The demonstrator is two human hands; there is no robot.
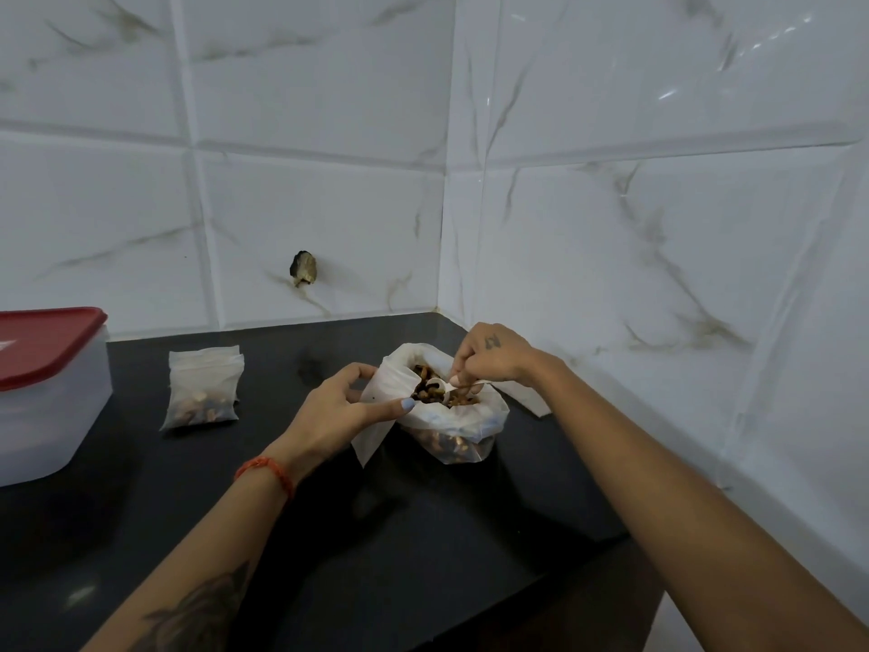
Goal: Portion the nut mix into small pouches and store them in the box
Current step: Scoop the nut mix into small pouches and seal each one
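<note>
A large clear bag of nut mix (pixel 458 428) sits open on the black counter (pixel 329 534) near the wall corner. My right hand (pixel 489 357) pinches a small white spoon (pixel 444 387) that dips into the nuts. My left hand (pixel 336 407) holds a small white pouch (pixel 383 411) by its mouth, right against the big bag's left side. Two filled small pouches (pixel 203 390) lie together on the counter to the left. The clear box with a red lid (pixel 44 392) stands at the far left edge, lid on.
White marble-look tiled walls (pixel 611 228) close the counter at the back and right. A flat empty pouch (pixel 531 401) lies behind the big bag by the right wall. A dark chipped hole (pixel 304 268) marks the back wall. The counter's front edge runs at lower right.
</note>
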